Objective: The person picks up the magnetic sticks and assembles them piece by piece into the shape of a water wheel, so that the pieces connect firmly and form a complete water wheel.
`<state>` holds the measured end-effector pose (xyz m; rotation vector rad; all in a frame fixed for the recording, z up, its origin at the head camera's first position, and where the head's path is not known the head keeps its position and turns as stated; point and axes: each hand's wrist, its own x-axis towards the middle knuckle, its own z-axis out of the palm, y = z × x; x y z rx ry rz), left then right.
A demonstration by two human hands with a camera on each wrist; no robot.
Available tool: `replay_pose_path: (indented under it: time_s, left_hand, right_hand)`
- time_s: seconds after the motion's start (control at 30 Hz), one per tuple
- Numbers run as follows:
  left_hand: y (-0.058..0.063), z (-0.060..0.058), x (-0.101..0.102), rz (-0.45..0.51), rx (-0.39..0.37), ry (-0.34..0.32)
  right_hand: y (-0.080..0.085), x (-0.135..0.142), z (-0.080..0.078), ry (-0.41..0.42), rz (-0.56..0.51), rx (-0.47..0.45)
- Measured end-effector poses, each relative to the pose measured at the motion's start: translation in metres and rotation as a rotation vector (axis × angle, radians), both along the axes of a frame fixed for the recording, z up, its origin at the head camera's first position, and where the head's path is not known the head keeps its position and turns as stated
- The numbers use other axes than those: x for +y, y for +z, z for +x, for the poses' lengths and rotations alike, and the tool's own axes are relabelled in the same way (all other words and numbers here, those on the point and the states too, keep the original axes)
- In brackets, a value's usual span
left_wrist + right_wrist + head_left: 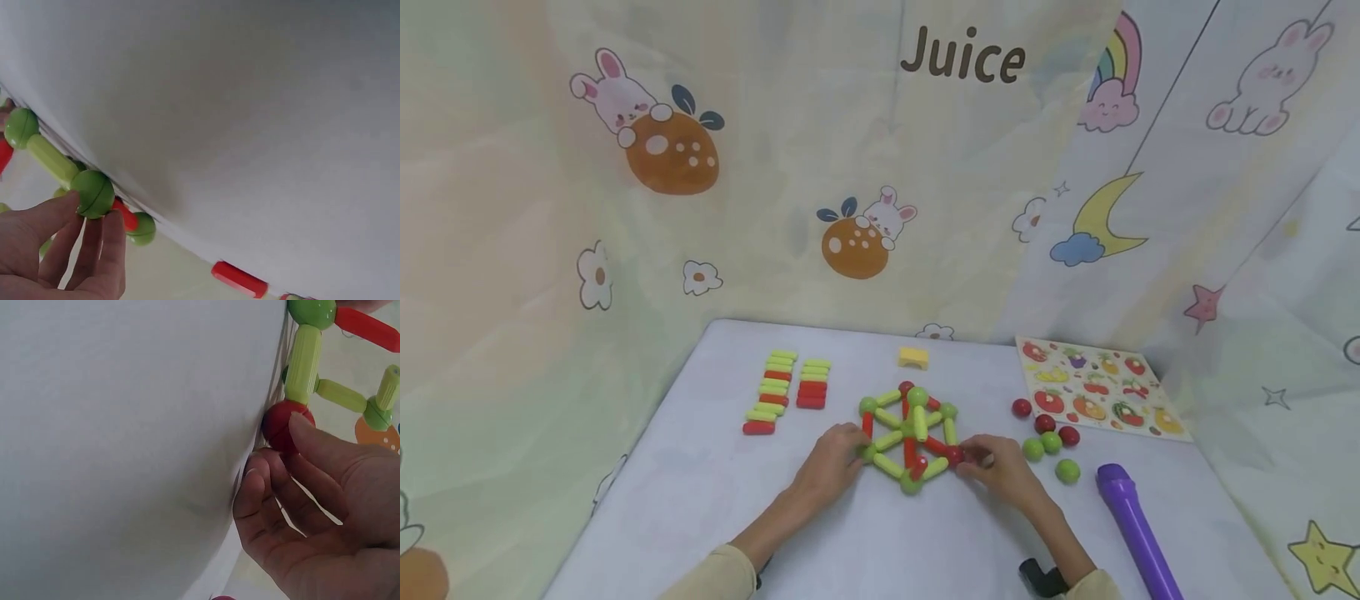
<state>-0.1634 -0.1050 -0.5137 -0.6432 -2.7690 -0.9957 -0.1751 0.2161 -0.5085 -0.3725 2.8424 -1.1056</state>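
In the head view a six-sided wheel of magnetic rods and balls [910, 430] lies on the table between both hands. Light green and red rods join green and red balls, with spokes meeting in the middle. A light green rod [920, 423] topped by a green ball and a short red rod [919, 467] at the near corner appear to stick up. My left hand [829, 468] pinches the green ball [92, 194] at the left corner between thumb and fingers. On the opposite side, my right hand [1006, 473] pinches a red ball [282, 422], thumb on top.
Two columns of loose rods [772, 387] lie at the back left. A yellow arch block [913, 358] stands behind the wheel. To the right are several loose balls [1051, 442], a fruit picture board [1093, 419], a purple tube [1138, 525] and a black object [1041, 577].
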Motion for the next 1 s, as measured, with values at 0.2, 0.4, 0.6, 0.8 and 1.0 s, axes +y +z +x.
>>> replay_pose_path:
  time_s: [0.2,0.4,0.6,0.8,1.0]
  left_hand:
    - [0.002,0.011,0.007,0.02,-0.035,-0.044]
    - [0.005,0.018,0.015,0.034,-0.074,-0.085]
    - [0.004,0.022,0.027,0.048,-0.101,-0.133]
    - [0.002,0.026,0.039,-0.01,-0.082,-0.16]
    - [0.003,0.027,0.045,-0.054,-0.017,-0.162]
  right_hand:
    - [-0.002,0.004,-0.01,-0.008,0.0,0.028]
    - [-0.004,0.006,-0.019,-0.026,0.008,0.023]
    - [-0.004,0.006,-0.024,-0.04,-0.012,0.026]
    - [0.005,0.022,-0.015,-0.085,-0.033,0.1]
    - [0.015,0.065,-0.004,-0.117,0.098,0.306]
